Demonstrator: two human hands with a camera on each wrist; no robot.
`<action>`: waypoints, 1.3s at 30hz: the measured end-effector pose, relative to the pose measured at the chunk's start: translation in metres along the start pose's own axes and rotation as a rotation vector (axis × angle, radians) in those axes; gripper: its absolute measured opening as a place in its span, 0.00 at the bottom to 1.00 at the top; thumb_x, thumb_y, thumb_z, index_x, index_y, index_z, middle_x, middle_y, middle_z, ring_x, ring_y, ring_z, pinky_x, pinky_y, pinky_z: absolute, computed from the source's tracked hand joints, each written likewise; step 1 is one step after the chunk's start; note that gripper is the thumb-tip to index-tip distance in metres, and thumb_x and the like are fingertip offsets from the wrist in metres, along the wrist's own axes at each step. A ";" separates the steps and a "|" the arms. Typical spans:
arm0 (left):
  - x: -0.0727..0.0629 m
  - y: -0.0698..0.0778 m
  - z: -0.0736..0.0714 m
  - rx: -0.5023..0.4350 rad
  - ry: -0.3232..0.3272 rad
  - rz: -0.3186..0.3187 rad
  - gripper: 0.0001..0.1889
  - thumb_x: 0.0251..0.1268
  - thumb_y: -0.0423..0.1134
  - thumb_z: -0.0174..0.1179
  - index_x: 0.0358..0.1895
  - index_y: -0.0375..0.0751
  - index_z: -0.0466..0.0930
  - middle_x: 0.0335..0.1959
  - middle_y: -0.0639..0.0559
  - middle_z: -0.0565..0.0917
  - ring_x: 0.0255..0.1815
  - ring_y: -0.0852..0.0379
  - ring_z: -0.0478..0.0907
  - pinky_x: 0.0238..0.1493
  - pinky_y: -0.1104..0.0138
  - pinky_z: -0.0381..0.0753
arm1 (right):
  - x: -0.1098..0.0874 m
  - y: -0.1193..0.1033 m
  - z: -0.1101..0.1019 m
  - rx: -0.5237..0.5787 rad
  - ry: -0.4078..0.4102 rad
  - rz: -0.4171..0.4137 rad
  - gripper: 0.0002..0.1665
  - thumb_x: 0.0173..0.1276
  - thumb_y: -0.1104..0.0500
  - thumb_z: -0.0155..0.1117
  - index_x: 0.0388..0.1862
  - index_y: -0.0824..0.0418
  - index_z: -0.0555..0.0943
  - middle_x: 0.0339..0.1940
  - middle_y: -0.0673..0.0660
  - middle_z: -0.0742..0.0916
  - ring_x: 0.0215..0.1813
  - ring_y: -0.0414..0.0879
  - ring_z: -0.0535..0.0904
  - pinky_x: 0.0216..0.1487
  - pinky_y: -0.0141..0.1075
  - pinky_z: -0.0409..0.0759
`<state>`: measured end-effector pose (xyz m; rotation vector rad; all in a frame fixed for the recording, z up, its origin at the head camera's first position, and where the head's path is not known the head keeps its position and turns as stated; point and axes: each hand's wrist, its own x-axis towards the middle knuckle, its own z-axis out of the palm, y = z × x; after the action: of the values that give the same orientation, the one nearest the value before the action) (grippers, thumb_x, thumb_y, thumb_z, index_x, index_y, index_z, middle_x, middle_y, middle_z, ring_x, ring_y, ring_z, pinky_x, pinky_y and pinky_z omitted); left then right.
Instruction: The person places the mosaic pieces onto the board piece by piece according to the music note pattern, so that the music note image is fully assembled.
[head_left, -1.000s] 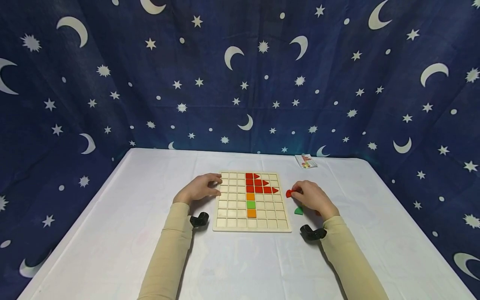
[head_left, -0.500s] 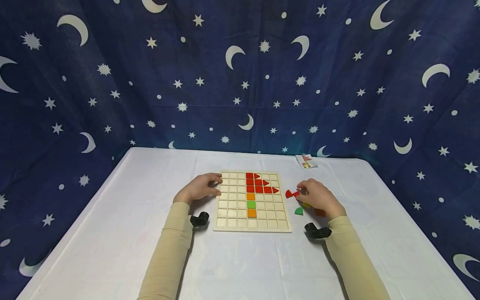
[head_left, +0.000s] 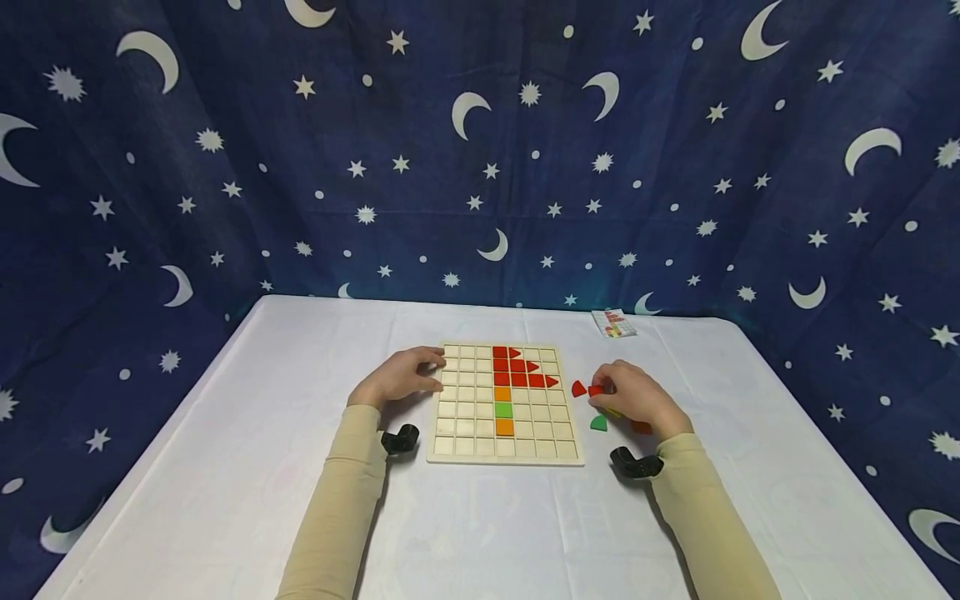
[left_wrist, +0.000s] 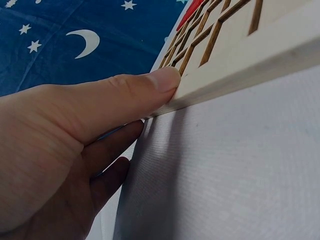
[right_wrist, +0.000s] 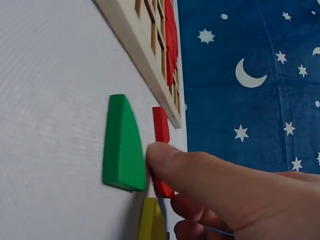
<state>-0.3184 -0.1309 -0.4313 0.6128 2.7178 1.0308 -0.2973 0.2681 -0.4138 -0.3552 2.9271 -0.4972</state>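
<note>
A pale wooden grid board (head_left: 465,459) lies on the white table, with red squares and triangles (head_left: 517,380) plus orange and green squares (head_left: 503,410) in its cells. My left hand (head_left: 397,377) rests at its left edge; in the left wrist view the thumb (left_wrist: 165,80) touches the rim, with the other fingers loosely bent beside it. Right of the board, my right hand (head_left: 633,393) pinches a small red block (head_left: 595,390) between thumb and fingers, low over the table. The thumb partly hides this block in the right wrist view.
A red quarter-circle block (head_left: 578,389) lies between board and right hand. Near that hand are a green quarter-circle block (right_wrist: 122,145), a yellow block (right_wrist: 151,220) and an orange block (head_left: 642,427). A small pattern card (head_left: 613,323) lies at the back, before a starry curtain (head_left: 375,250).
My right hand has drawn back a little to the right, away from the red quarter-circle block, and uncovered yellow and orange pieces. It now pinches another red block. My left hand stays put.
</note>
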 end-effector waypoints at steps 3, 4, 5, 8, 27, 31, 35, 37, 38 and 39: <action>0.000 0.000 0.000 -0.004 0.000 0.001 0.25 0.60 0.37 0.69 0.60 0.34 0.78 0.71 0.41 0.68 0.74 0.42 0.59 0.74 0.52 0.58 | 0.001 0.001 0.002 0.000 0.002 -0.014 0.17 0.61 0.54 0.72 0.44 0.63 0.82 0.38 0.56 0.81 0.40 0.50 0.74 0.51 0.49 0.80; 0.000 0.000 0.000 -0.006 -0.001 0.001 0.25 0.60 0.37 0.69 0.60 0.34 0.77 0.71 0.41 0.68 0.74 0.42 0.59 0.74 0.52 0.58 | 0.001 0.001 0.002 0.000 0.002 -0.015 0.17 0.62 0.53 0.72 0.44 0.63 0.82 0.37 0.55 0.81 0.40 0.50 0.74 0.50 0.49 0.80; 0.000 0.000 0.000 -0.007 -0.001 0.000 0.25 0.60 0.37 0.69 0.60 0.34 0.77 0.71 0.41 0.68 0.74 0.42 0.59 0.74 0.52 0.58 | 0.002 0.001 0.002 0.000 0.002 -0.015 0.18 0.62 0.53 0.72 0.45 0.63 0.82 0.37 0.55 0.81 0.39 0.50 0.74 0.49 0.48 0.81; 0.000 0.000 0.000 -0.008 -0.004 -0.001 0.25 0.60 0.37 0.69 0.61 0.34 0.77 0.71 0.41 0.68 0.74 0.42 0.59 0.74 0.52 0.58 | 0.003 0.000 0.003 0.003 0.007 -0.021 0.18 0.62 0.52 0.72 0.44 0.63 0.82 0.35 0.54 0.82 0.38 0.49 0.74 0.48 0.48 0.81; 0.003 -0.001 -0.001 0.016 -0.013 0.005 0.25 0.61 0.38 0.68 0.61 0.35 0.77 0.71 0.43 0.68 0.75 0.43 0.58 0.75 0.53 0.57 | -0.023 -0.113 0.039 -0.114 0.008 -0.520 0.15 0.61 0.43 0.72 0.37 0.51 0.83 0.32 0.42 0.78 0.34 0.37 0.71 0.37 0.30 0.77; 0.003 -0.001 -0.001 0.017 -0.014 0.004 0.25 0.61 0.38 0.68 0.61 0.35 0.77 0.71 0.43 0.68 0.75 0.43 0.58 0.75 0.53 0.57 | -0.028 -0.120 0.043 -0.152 0.025 -0.576 0.14 0.60 0.44 0.73 0.36 0.51 0.83 0.30 0.44 0.76 0.31 0.37 0.69 0.30 0.27 0.71; 0.003 0.000 -0.001 0.027 -0.017 0.003 0.25 0.60 0.38 0.69 0.61 0.35 0.77 0.71 0.43 0.68 0.74 0.43 0.59 0.75 0.53 0.58 | -0.030 -0.119 0.045 -0.157 0.021 -0.599 0.11 0.60 0.48 0.73 0.37 0.51 0.84 0.31 0.43 0.78 0.32 0.37 0.70 0.33 0.27 0.74; 0.003 -0.001 -0.002 0.030 -0.016 0.004 0.25 0.60 0.38 0.69 0.61 0.35 0.77 0.71 0.43 0.68 0.74 0.43 0.59 0.75 0.53 0.58 | -0.030 -0.119 0.045 -0.154 0.017 -0.604 0.09 0.61 0.50 0.73 0.38 0.52 0.85 0.32 0.43 0.79 0.33 0.36 0.71 0.35 0.27 0.76; 0.003 -0.001 -0.002 0.032 -0.015 0.006 0.25 0.60 0.38 0.69 0.61 0.35 0.77 0.71 0.43 0.68 0.74 0.43 0.59 0.75 0.53 0.58 | -0.031 -0.119 0.045 -0.154 0.016 -0.605 0.09 0.61 0.51 0.73 0.38 0.52 0.86 0.33 0.43 0.80 0.34 0.36 0.72 0.37 0.28 0.77; 0.003 -0.001 -0.002 0.033 -0.014 0.009 0.25 0.60 0.39 0.69 0.61 0.35 0.77 0.71 0.43 0.68 0.74 0.43 0.59 0.74 0.53 0.58 | -0.031 -0.119 0.046 -0.155 0.018 -0.604 0.09 0.61 0.52 0.73 0.38 0.52 0.86 0.33 0.43 0.80 0.34 0.37 0.72 0.38 0.28 0.78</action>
<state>-0.3214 -0.1312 -0.4304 0.6355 2.7274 0.9824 -0.2346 0.1532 -0.4123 -1.2754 2.8401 -0.3348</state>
